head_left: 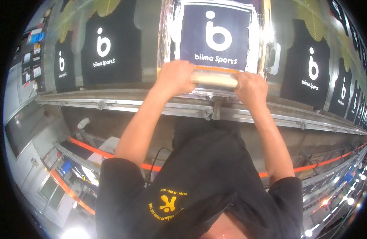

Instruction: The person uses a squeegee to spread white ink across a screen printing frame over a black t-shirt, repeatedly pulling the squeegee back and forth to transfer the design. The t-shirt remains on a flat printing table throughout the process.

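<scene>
With both hands I grip a squeegee [215, 79] that has a pale wooden handle and a thin orange strip along its far edge. My left hand [174, 77] is wrapped round its left end, and my right hand [253, 88] round its right end. The squeegee lies across the near end of a printing screen [190, 30], whose dark window shows a white logo with lettering below it. White ink is smeared along the window's sides. A metal handle [274, 59] sits on the right side of the screen's frame. What lies beneath the screen is hidden.
Black garment panels with the same white print lie on the long table, left [111, 51] and right [309, 65]. A metal rail [151, 104] with knobs runs along the near edge, just in front of my body. Small containers [36, 38] stand at the far left.
</scene>
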Demonstrator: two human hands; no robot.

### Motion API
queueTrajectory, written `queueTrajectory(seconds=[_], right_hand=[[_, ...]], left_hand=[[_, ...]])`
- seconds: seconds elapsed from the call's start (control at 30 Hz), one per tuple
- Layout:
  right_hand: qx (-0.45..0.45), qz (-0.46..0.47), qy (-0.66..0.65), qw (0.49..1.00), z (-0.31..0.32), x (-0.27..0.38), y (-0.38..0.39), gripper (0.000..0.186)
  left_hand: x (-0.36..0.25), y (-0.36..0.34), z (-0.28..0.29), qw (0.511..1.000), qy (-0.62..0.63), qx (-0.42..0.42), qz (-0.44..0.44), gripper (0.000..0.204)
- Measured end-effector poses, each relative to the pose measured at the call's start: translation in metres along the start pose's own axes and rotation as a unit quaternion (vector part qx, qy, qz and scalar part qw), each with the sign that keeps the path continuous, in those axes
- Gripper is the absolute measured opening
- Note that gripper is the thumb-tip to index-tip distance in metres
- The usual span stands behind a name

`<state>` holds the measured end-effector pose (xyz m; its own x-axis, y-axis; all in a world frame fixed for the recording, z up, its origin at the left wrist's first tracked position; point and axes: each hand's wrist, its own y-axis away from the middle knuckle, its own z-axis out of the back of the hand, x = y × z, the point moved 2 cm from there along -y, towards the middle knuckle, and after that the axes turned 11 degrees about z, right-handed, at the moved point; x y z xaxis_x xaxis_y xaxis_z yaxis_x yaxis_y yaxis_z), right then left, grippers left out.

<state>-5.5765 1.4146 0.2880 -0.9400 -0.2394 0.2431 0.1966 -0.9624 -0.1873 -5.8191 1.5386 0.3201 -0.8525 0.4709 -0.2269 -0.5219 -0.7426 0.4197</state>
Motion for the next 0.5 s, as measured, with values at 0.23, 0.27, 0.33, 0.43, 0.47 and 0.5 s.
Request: queueTrajectory(seconds=[0.23,0.27,0.33,0.43,0.47,0.5], right_hand=[[0.049,0.007,-0.047,0.998,0.023,-0.002,-0.011,0.018],[0.079,-0.008,-0.066,0.995,0.041,-0.005,-0.026,0.02],[0.062,-0.002,-0.068,0.996,0.047,-0.02,-0.05,0.034],[0.041,-0.027,-0.049,0.998,0.05,-0.06,-0.105,0.036],[0.048,-0.047,-0.04,0.997,0.047,-0.077,-0.124,0.037],[0.055,-0.064,-0.031,0.996,0.045,-0.091,-0.145,0.037]], left_hand=[[0.001,0.002,0.018,0.999,0.004,0.037,-0.017,0.025],[-0.003,-0.005,0.037,0.997,0.002,0.073,-0.015,0.027],[0.005,-0.027,0.054,0.997,-0.001,0.076,-0.024,0.029],[0.005,-0.086,0.096,0.999,-0.014,0.041,-0.006,0.03],[0.006,-0.112,0.104,0.999,-0.028,0.027,-0.013,0.029],[0.011,-0.137,0.112,0.999,-0.041,0.012,-0.018,0.029]])
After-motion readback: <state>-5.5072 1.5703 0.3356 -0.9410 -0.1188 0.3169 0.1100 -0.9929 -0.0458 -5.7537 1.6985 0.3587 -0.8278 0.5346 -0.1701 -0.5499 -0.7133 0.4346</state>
